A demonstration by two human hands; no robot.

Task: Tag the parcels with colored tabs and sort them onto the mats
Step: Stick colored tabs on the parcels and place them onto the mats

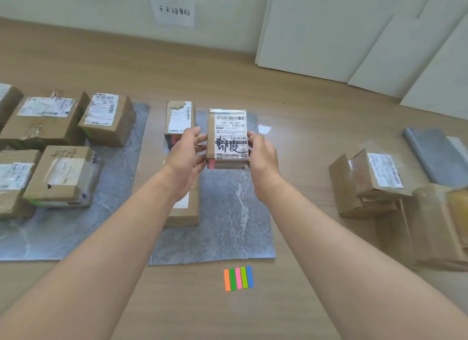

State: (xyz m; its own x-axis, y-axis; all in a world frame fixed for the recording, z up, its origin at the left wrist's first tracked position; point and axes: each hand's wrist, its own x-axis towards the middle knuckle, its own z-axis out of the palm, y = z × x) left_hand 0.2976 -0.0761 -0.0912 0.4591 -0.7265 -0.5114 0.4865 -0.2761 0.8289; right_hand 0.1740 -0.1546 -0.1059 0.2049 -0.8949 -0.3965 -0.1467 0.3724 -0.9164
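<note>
We grip the parcel [228, 137] over the grey mat [228, 225]: left hand [186, 159] at its 9 o'clock, right hand [262, 159] at its 3 o'clock, both curled round its sides. A pink tab [211, 164] sits at its 7 o'clock corner; colored tabs [238, 278] lie at 6 o'clock.

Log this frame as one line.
left hand + right hand: grip parcel by its sides | parcel: pink tab on, over middle mat | tab strip: on floor before mat
</note>
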